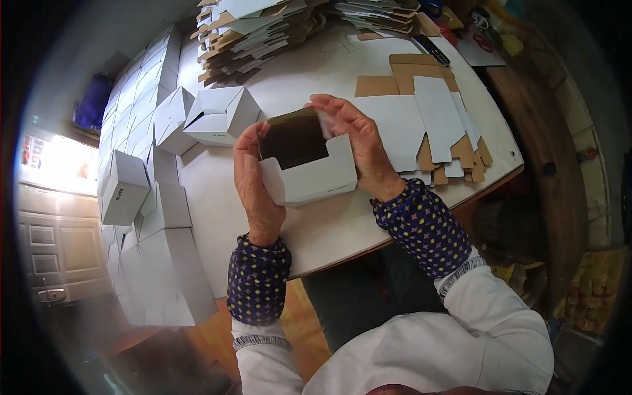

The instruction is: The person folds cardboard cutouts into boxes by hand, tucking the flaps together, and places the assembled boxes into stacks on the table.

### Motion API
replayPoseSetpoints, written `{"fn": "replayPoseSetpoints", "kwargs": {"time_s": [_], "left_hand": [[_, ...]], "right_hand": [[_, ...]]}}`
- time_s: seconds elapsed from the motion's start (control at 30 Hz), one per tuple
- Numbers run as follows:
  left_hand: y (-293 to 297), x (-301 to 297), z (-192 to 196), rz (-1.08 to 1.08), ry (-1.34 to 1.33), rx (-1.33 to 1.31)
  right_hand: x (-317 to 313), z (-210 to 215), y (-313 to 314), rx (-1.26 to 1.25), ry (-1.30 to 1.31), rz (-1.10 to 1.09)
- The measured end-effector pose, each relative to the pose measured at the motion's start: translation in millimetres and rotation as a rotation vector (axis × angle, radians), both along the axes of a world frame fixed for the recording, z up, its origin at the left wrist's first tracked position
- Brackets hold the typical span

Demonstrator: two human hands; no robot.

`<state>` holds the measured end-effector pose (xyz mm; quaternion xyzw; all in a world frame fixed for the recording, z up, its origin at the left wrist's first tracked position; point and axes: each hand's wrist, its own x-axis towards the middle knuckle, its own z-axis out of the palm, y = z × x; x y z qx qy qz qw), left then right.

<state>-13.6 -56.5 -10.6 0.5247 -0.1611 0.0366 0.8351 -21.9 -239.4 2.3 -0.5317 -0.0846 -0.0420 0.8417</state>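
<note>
Holding a half-folded white carton (pixel 304 161) over the white table (pixel 329 72), both hands clamped on it.
Left hand (pixel 255 179) grips carton's left wall, right hand (pixel 359 146) its right; flat blanks (pixel 428 125) lie right of carton.

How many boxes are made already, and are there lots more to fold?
Many finished white boxes are stacked at the left. Both hands, left and right, hold a half-folded box, its top open. Flat sheets and tall piles remain unfolded.

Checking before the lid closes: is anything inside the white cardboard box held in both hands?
The white cardboard box shows only a dark brown interior, nothing visible inside. The front wall hides its near bottom corner.
</note>
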Motion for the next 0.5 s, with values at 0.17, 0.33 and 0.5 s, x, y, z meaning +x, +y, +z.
{"fn": "replayPoseSetpoints", "kwargs": {"time_s": [0.17, 0.33, 0.5], "left_hand": [[-3.5, -4.7, 10.7, 0.09, -0.023, 0.233], [-1.3, -2.8, 10.5, 0.069, 0.033, 0.168], [1.5, -4.7, 10.6, 0.049, 0.065, 0.128]], "right_hand": [[-0.7, -1.5, -1.8, 0.097, -0.118, -0.104], [-5.3, -0.8, 1.8, -0.194, -0.234, -0.182], [-4.8, -3.6, 2.7, -0.068, -0.23, -0.2]]}}
